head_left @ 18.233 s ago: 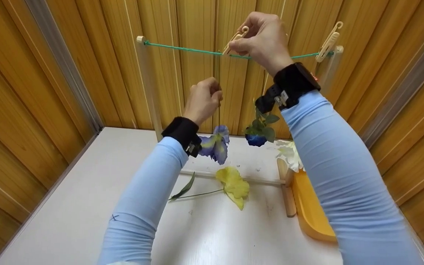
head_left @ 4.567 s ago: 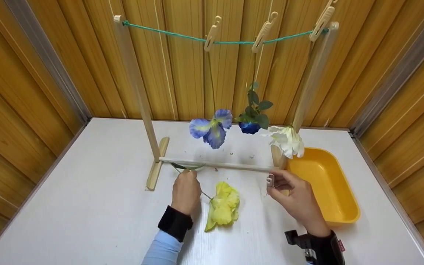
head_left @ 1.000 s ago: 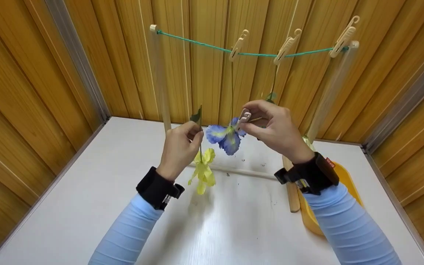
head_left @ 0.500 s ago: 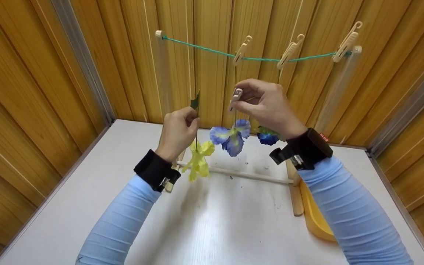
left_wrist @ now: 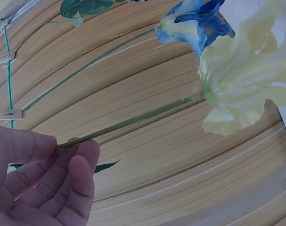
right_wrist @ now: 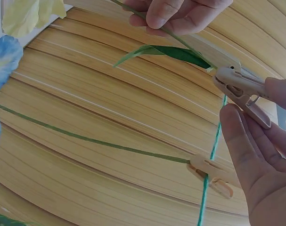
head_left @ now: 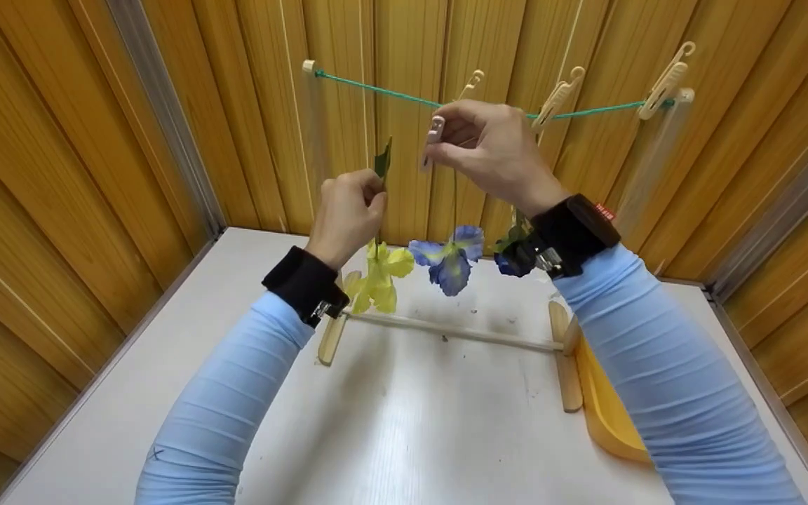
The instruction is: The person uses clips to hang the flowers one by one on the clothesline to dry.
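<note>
My left hand [head_left: 349,210] pinches the thin stem of a yellow artificial flower [head_left: 379,277], which hangs head down over the white table. A green leaf [head_left: 383,160] sticks up above the fingers. Between thumb and fingers my right hand [head_left: 492,151] holds a pale clothespin [head_left: 433,137], just below the green line [head_left: 383,90]. In the right wrist view the stem's end meets the clothespin's tip [right_wrist: 223,75]; whether it is clamped I cannot tell. A purple-blue flower [head_left: 452,263] hangs from a clothespin [head_left: 473,83] partly hidden behind my right hand.
A wooden rack, with its base bar [head_left: 453,331] on the table [head_left: 446,435], carries the line. Farther right on the line are two more clothespins [head_left: 558,98]; a dark blue rose [head_left: 514,258] hangs there. A yellow tub [head_left: 611,407] stands right, partly behind my sleeve.
Earlier the yellow flower lay on the table; my left hand has lifted it off. Over the last second both hands rose, the right one bringing the clothespin up and left towards the line.
</note>
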Demonstrator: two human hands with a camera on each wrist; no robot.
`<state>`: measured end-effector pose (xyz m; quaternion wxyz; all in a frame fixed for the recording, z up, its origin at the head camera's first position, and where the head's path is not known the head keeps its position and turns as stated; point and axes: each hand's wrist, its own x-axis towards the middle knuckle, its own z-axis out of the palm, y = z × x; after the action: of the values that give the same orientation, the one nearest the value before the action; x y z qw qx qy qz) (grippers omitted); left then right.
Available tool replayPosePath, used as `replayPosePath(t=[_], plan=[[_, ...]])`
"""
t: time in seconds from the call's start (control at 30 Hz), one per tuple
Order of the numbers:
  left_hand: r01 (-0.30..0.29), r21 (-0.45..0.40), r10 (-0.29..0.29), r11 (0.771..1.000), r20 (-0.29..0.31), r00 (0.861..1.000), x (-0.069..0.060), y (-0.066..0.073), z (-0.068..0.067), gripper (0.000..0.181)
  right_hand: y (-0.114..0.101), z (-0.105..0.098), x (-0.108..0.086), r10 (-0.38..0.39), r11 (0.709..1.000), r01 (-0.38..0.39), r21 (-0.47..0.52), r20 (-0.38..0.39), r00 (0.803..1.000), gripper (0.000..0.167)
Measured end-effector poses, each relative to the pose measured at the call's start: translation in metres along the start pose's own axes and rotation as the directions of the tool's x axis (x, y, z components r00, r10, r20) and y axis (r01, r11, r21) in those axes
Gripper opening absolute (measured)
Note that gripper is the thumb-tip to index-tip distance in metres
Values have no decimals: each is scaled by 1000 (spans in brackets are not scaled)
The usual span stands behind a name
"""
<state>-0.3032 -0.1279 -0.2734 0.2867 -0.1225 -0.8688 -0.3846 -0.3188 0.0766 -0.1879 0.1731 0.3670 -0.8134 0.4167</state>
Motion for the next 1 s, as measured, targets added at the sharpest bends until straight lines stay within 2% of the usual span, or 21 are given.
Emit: replayPosePath(t=[0.43, 0.57, 0.73, 1.0], plan=[[53, 51, -53, 997, -5, 999, 32, 11, -19, 19, -22, -9, 39, -24, 996, 19, -88, -56, 998, 16], [83, 60, -83, 995, -2, 997, 40, 13, -21, 21, -26, -10, 49, -14, 998, 9, -68, -71, 997, 17], [112, 71, -112, 991, 1, 994, 47, 11, -21, 25, -27, -8, 61, 4, 1000, -5, -16, -100, 995, 17], [136, 85, -137, 987, 1, 991, 55, 2, -20, 23, -24, 1, 76, 7, 999, -14, -53, -126, 992, 14]])
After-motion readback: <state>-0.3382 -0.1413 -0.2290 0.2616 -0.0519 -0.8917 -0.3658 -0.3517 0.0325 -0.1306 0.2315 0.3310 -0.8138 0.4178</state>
